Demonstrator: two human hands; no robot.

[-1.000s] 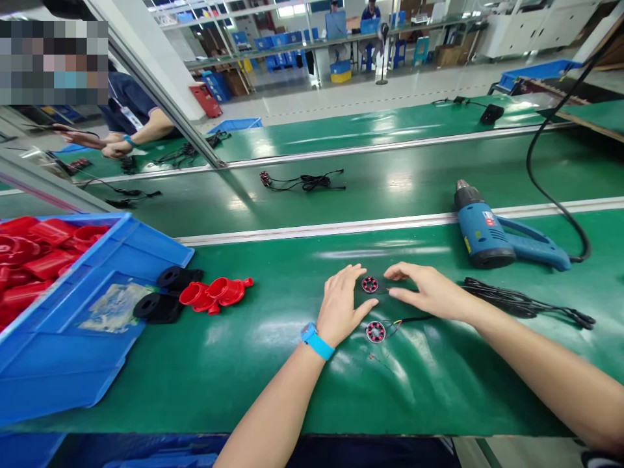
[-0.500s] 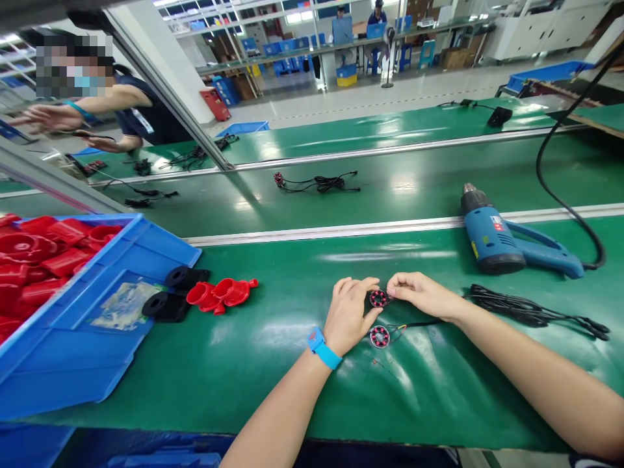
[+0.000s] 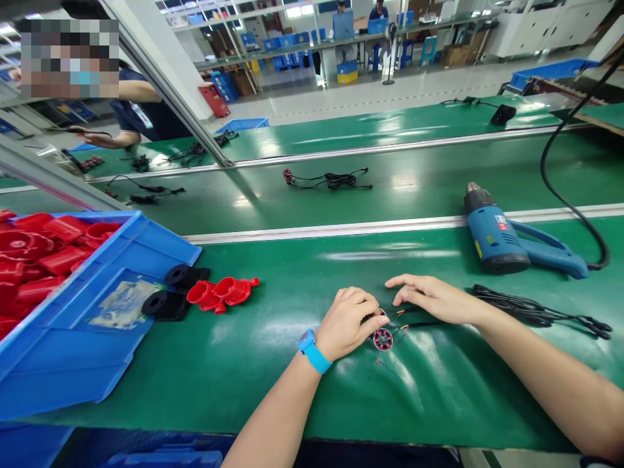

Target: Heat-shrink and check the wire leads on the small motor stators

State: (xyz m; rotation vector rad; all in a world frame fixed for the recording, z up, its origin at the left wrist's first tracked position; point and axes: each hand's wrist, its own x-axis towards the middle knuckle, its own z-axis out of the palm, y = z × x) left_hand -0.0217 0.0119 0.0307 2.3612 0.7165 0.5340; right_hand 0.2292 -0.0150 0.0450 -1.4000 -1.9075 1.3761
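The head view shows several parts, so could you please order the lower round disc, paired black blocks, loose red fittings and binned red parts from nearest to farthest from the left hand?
From the left hand:
1. Lower round disc, by its thumb.
2. Loose red fittings, left.
3. Black blocks, farther left.
4. Binned red parts, far left.

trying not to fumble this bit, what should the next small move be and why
Probably bring the right hand to the upper coloured wires: it looks empty and close to them, while the left hand covers part of the upper disc, right beside the lower disc.
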